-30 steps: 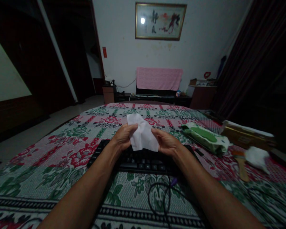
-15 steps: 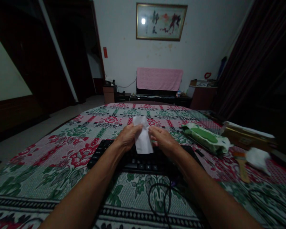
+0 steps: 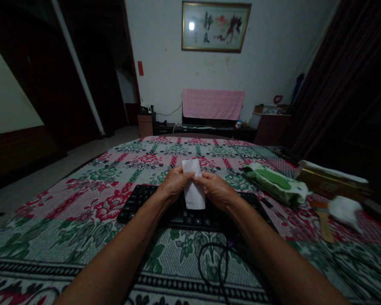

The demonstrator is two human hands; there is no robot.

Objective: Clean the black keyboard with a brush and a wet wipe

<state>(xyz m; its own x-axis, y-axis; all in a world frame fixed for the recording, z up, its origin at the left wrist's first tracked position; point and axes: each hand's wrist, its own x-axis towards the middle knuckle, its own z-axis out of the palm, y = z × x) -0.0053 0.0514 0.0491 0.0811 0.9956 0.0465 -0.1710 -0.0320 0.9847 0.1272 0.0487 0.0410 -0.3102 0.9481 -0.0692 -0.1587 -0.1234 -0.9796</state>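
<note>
A white folded wipe (image 3: pixel 195 197) hangs between my hands, above a black keyboard (image 3: pixel 136 203). My left hand (image 3: pixel 174 184) pinches its left side with the thumb on top. From the right, my right hand (image 3: pixel 216 188) grips the opposite edge, its thumb close to the left one. The forearms and hands hide much of the keyboard's middle and right part. A black cable (image 3: pixel 200 262) lies in loops in front of the keyboard.
On the right lie a green and white wipes packet (image 3: pixel 273 183), a wooden-handled brush (image 3: pixel 324 224), a crumpled white tissue (image 3: pixel 344 212) and a gold box (image 3: pixel 330 180). A flowered cloth (image 3: pixel 98 250) covers the table.
Both hands have come closer together, and the wipe has shifted slightly right and down. It now looks narrower and straighter. The view has tilted a little.
</note>
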